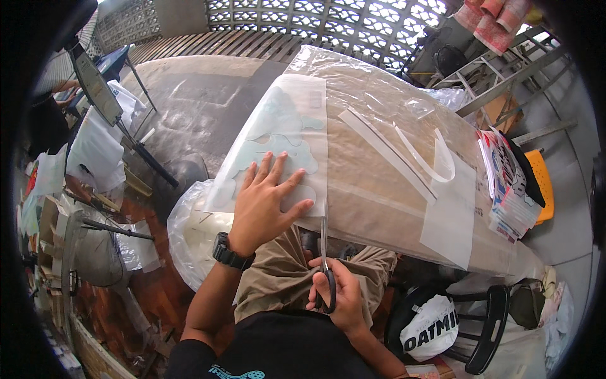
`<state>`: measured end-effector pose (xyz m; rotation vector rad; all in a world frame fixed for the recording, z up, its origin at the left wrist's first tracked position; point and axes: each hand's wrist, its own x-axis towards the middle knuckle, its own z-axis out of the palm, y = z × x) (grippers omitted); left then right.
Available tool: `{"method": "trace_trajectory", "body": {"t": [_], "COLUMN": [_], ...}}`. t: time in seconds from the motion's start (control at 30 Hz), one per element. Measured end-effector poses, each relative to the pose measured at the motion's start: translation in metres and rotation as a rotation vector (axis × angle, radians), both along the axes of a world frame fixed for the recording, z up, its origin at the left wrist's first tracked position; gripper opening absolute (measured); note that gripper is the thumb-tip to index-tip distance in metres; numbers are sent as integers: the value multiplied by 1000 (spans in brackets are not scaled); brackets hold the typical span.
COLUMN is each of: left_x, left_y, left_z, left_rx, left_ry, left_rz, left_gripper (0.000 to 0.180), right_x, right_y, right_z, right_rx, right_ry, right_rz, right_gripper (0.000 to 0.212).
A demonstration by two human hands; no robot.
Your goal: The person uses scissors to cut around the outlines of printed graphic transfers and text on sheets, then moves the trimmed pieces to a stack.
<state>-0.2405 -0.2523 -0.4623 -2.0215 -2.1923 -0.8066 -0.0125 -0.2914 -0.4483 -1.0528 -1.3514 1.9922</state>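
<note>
Step in hand looks like trimming: scissors work at the edge of a printed sheet. Left hand (271,196) lies flat, fingers spread, pressing the whitish translucent sheet (300,95) with pale blue-green shapes; it grasps nothing, only bears down, palm near the sheet's lower edge. Right hand (338,294) is clenched round the black handles of the scissors (331,290), fingers through or around the loops, exact finger placement partly hidden. Blades point away from the body, tips at the sheet's lower right corner, in line with its right edge; they look nearly together, and whether film sits between them is too fine to tell. Sheet lies on the left part of the plastic-covered table (372,208), its near edge at the table's near edge, above the person's lap. To its right, well apart from the hands: a straight offcut strip (391,155) with a dark line, a curled white strip (447,161), and a plain whitish sheet (449,221), the straight strip's lower end touching that sheet. Judged from this pose, the next move calls for firm left-hand pressure, the sheet flat, and the blades square to the film and clear of the left thumb and printed shapes.
</note>
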Motion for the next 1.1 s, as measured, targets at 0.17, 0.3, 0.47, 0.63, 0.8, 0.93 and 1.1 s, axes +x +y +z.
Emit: {"method": "trace_trajectory", "body": {"t": [0.17, 0.3, 0.47, 0.63, 0.8, 0.93, 1.1], "left_x": [-1, 0, 3, 2, 3, 3, 2], "left_y": [-1, 0, -1, 0, 1, 1, -1], "left_z": [-3, -2, 6, 4, 5, 3, 3], "left_rx": [11, 8, -39, -36, -32, 7, 27], "left_ry": [32, 12, -36, -45, -50, -41, -39], "left_rz": [13, 12, 21, 29, 30, 30, 31], "left_gripper": [58, 65, 80, 82, 82, 79, 78], "right_x": [-4, -3, -4, -10, -18, -27, -36], "right_y": [-2, -3, -7, -4, 22, 37, 53], "right_z": [0, -5, -3, 12, 12, 16, 19], "right_rx": [-13, 44, 71, 152, 231, 241, 283], "right_ry": [-50, -83, -137, -154, -168, -192, -193], "right_rz": [-25, -39, -44, -72, -34, -37, -26], "right_gripper": [49, 50, 51, 68, 78, 77, 75]}}
